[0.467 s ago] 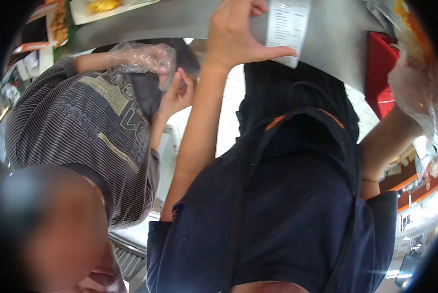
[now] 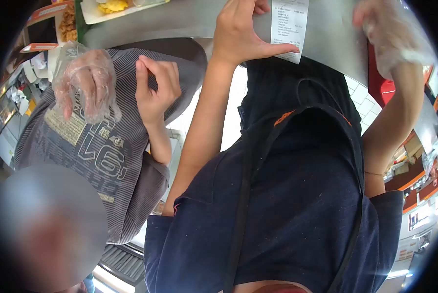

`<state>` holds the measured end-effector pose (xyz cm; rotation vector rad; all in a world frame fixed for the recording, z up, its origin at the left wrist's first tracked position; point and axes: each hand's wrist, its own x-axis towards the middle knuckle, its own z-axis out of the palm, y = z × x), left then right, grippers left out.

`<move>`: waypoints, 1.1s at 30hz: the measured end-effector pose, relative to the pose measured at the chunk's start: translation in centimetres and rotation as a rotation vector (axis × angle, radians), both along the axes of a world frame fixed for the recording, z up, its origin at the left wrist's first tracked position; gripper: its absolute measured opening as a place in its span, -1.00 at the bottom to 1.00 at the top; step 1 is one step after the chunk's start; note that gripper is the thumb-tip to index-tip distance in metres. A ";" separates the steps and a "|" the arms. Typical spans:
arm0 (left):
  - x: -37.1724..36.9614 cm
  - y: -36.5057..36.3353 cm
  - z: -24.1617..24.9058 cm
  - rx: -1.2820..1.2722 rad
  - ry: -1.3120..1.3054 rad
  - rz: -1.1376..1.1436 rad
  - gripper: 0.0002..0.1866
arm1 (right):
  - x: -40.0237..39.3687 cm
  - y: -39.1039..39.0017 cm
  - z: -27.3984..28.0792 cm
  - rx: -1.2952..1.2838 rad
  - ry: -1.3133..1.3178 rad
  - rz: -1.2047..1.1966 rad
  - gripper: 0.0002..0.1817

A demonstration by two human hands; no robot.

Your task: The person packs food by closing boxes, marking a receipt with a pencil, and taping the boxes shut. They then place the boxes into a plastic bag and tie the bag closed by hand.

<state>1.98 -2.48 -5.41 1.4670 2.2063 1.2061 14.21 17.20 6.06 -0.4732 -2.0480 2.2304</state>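
A printed paper receipt lies at the near edge of the steel counter, its top cut off by the frame. My left hand is bare, with its thumb stretched across the lower part of the receipt and the other fingers bent away from it. The thumb and fingers are wide apart. To the right, my right hand is in a clear plastic glove, raised over the counter's right side. Motion smears its fingers, so I cannot tell whether it holds anything.
At left, a co-worker in a striped top holds up a gloved hand and a bare hand. A tray with yellow food and boxed fried food stand at upper left. A red container is below my right hand.
My right hand has moved up and left over the counter. My left hand stays at the receipt. The co-worker's hands, close together before, are now apart, with the gloved one further left.
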 end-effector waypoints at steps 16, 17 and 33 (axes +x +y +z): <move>4.8 2.9 9.7 0.252 -1.313 -0.264 -0.52 | 7.7 -6.6 6.8 -0.369 0.529 -0.355 -0.31; 5.7 4.0 10.9 0.121 -1.634 -0.391 -0.48 | 6.1 -6.5 6.7 -0.569 0.702 -0.217 -0.25; 2.1 1.0 8.0 -0.206 -1.153 0.062 -0.64 | -0.8 -3.2 -0.2 1.124 0.107 -0.545 -0.63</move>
